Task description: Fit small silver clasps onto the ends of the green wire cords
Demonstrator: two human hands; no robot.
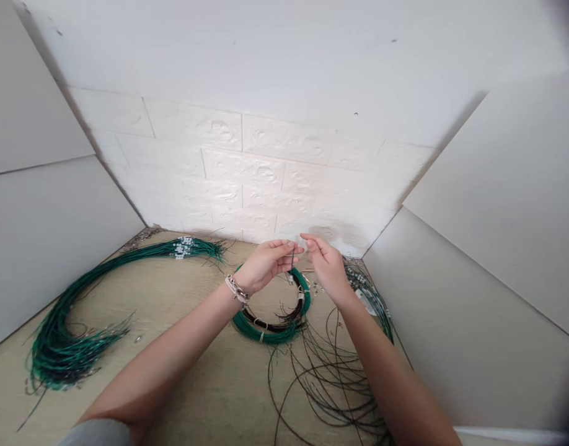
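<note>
At the lower right of the frame, loose dark wires (333, 378) sprawl over the tan surface (186, 371), partly under the right forearm. At lower left, a thick green wire bundle (64, 322) curves upward to white connectors (183, 246). Near the centre lies a tied green coil (266, 337). Above its far edge, the person's left hand (271, 260) pinches a thin dark wire (292, 260) that hangs from its fingertips. Just beside it, the right hand (326, 263) has thumb and forefinger drawn narrow; whether they grip anything cannot be told. Another wire bundle (382, 313) lies beyond the right wrist. Farthest off stands the white brick-patterned wall (247, 161).

The wire's thinness could let it slip from so light a pinch; if dropped, it could be lost among the similar strands below. The right forearm could also snag the sprawl.
</note>
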